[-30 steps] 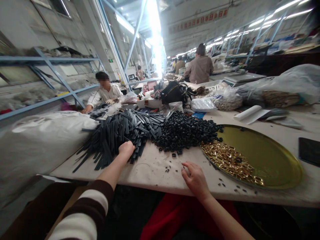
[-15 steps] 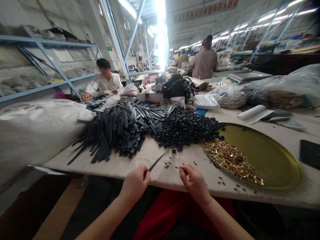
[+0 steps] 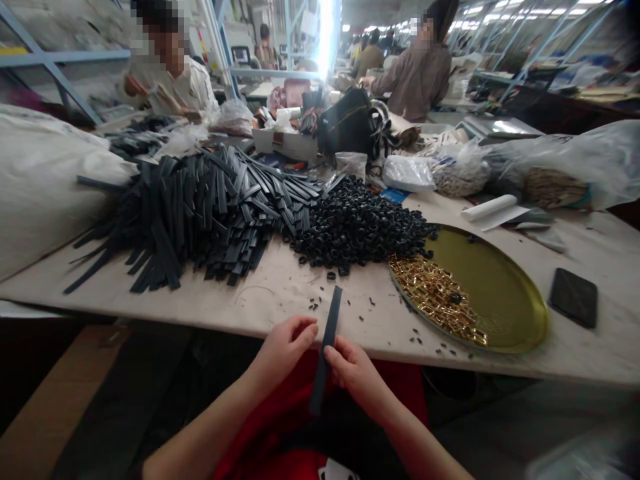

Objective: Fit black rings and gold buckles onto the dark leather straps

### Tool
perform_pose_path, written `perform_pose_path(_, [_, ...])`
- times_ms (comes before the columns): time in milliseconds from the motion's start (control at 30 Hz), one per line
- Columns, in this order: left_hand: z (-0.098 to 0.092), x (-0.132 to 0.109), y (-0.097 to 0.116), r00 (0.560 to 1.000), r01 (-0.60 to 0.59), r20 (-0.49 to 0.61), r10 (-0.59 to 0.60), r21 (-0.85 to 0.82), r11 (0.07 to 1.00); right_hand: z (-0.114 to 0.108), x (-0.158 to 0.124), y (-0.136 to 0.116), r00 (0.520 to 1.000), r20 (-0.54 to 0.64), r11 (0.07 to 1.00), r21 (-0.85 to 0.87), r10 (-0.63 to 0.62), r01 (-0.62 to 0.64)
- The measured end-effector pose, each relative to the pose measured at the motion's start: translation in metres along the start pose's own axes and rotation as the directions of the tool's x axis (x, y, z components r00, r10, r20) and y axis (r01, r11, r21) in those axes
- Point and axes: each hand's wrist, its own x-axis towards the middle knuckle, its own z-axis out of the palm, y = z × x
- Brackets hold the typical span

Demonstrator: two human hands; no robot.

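Note:
A flat black strip (image 3: 329, 327) slants upward over the table's front edge, its lower end above my lap. My right hand (image 3: 357, 373) pinches it near the middle, thumb on the strip's face. Just left of the strip is my left hand (image 3: 287, 343), fingers loosely bent, thumb and forefinger slightly apart, with nothing seen between them. Beyond my hands lie a heap of similar black strips (image 3: 190, 213) and a pile of small black loops (image 3: 350, 227). Gold-coloured metal buckles (image 3: 435, 293) cover the left part of a round, gold-coloured tray (image 3: 505, 287).
Small black scraps (image 3: 373, 301) dot the tabletop (image 3: 280, 303). A dark phone (image 3: 573, 297) lies right of the tray. White sacking (image 3: 45, 193) bulges at the left. Behind are a black bag (image 3: 345, 127), plastic packs (image 3: 410, 172) and people (image 3: 175, 87) at work.
The black strip has passed from my left hand to my right and now stands steeper, broad side showing. My hands have come closer together. The view has tilted down and shifted right.

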Motion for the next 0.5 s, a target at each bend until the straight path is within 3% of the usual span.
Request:
perform_pose_path(100, [0.008,0.026,-0.001,0.966,0.239,0.177,-0.191,-0.316,0.918,0.003,-0.003,-0.008,0.996,0.055,0.996,0.050,0.068,-0.071])
perform_pose_path(167, [0.014,0.035,-0.003,0.940,0.330,0.229,-0.252,-0.441,0.834,0.000,-0.001,-0.012,0.992,0.088,0.995,0.031,0.095,-0.098])
perform_pose_path(267, [0.016,0.041,-0.002,0.922,0.387,0.256,-0.291,-0.548,0.742,-0.015,0.008,-0.017,0.988,0.102,0.992,-0.063,0.115,-0.109])
perform_pose_path(333, [0.013,0.045,0.000,0.914,0.405,0.267,-0.305,-0.573,0.713,-0.031,0.018,-0.022,0.994,0.042,0.980,-0.175,0.098,-0.090])
perform_pose_path(500, [0.002,0.058,0.001,0.903,0.428,0.254,-0.346,-0.590,0.685,-0.066,0.051,-0.038,0.981,-0.153,0.839,-0.544,-0.116,0.015])
